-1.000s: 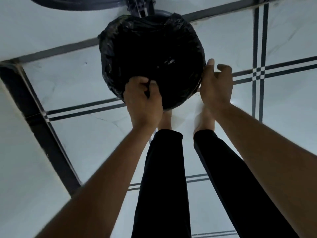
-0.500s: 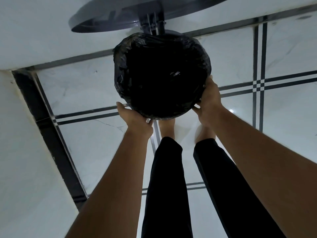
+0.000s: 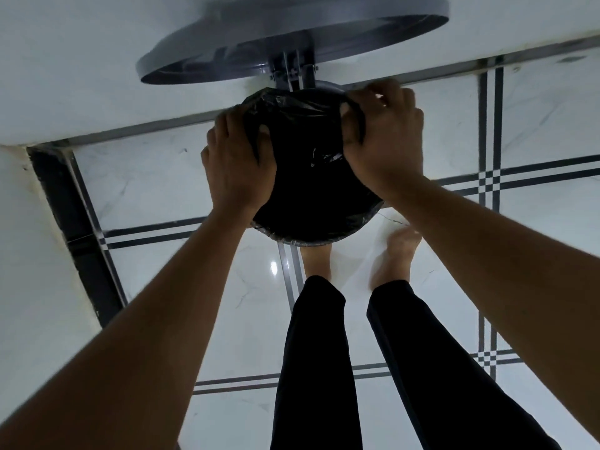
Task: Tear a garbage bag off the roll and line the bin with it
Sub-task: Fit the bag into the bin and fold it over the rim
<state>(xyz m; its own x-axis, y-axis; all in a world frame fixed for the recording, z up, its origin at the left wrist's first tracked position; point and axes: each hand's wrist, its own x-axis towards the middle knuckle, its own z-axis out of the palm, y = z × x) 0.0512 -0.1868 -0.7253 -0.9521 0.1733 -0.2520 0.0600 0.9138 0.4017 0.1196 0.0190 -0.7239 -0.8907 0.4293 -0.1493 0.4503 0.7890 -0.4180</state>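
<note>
Head view, looking down: round bin [image 3: 305, 242] on tiled floor [image 3: 156, 186], black garbage bag [image 3: 311, 177] spread inside. Left hand [image 3: 238, 167] and right hand [image 3: 383, 141], fingers curled, each grip bag plastic at the far rim. Grey round stand [image 3: 259, 34] behind.

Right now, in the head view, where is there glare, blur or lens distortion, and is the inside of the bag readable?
Head view: dim light; a small glare spot on the floor tile; forearms near the bottom edge are motion-blurred; wide-angle bending curves the wall edge. The garbage bag interior is nearly pure black, only a few creases glinting between the left hand and right hand.
</note>
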